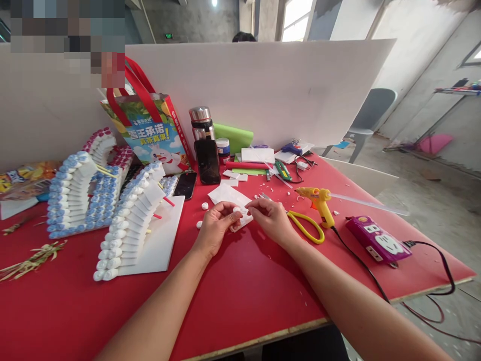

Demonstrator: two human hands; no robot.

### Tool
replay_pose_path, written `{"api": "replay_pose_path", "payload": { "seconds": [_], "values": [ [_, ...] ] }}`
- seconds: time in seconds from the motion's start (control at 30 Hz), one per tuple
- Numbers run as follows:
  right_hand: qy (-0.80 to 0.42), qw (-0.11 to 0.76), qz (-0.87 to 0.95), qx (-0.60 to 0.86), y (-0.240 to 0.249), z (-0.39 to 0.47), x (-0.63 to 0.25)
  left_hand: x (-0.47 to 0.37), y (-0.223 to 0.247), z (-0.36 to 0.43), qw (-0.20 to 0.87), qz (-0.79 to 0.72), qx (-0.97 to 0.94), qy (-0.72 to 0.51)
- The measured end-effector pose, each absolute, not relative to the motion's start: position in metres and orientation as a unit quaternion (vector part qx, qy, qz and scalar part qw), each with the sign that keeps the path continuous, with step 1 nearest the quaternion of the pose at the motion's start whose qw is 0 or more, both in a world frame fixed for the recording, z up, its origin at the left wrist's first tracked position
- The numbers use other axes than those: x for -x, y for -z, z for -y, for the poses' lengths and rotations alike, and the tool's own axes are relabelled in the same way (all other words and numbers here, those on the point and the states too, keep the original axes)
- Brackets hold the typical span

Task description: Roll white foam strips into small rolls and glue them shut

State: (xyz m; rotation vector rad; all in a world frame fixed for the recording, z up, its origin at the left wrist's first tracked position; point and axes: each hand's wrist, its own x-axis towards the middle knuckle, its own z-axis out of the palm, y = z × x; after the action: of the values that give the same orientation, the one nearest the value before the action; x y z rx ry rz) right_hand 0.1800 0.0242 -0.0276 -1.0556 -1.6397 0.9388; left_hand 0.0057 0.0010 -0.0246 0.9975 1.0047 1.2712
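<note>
Over the middle of the red table, a small white roll (pixel 238 209) is pinched between the thumb and fingers of my left hand (pixel 213 228). My right hand (pixel 273 221) is closed in a pinch at the roll's right end; its fingertips partly hide what they grip. Beneath both hands lies a white sheet (pixel 224 193). Two more small white rolls, one (pixel 205 206) above the other (pixel 199 224), rest left of my left hand. Further left stands a curved white model (pixel 126 235) edged with similar rolls, on a white board (pixel 168 240).
Right of my hands are yellow-handled pliers (pixel 308 228), a yellow glue gun (pixel 319 203) and a purple power strip (pixel 378 239) with cables. Behind stand a phone (pixel 207 161), a thermos (pixel 202 123) and a shopping bag (pixel 154 130). A blue-and-white model (pixel 71 200) sits left.
</note>
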Motion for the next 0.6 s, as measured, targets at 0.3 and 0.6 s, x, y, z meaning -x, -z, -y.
{"api": "replay_pose_path", "payload": {
  "seconds": [0.3, 0.6],
  "values": [
    [-0.42, 0.472, 0.657, 0.412, 0.021, -0.02, -0.179, -0.004, 0.024, -0.001, 0.626, -0.389, -0.398, -0.546],
    [-0.43, 0.483, 0.646, 0.406, 0.018, -0.016, -0.18, -0.004, 0.023, 0.0, 0.618, -0.395, -0.413, -0.54]
  ]
}}
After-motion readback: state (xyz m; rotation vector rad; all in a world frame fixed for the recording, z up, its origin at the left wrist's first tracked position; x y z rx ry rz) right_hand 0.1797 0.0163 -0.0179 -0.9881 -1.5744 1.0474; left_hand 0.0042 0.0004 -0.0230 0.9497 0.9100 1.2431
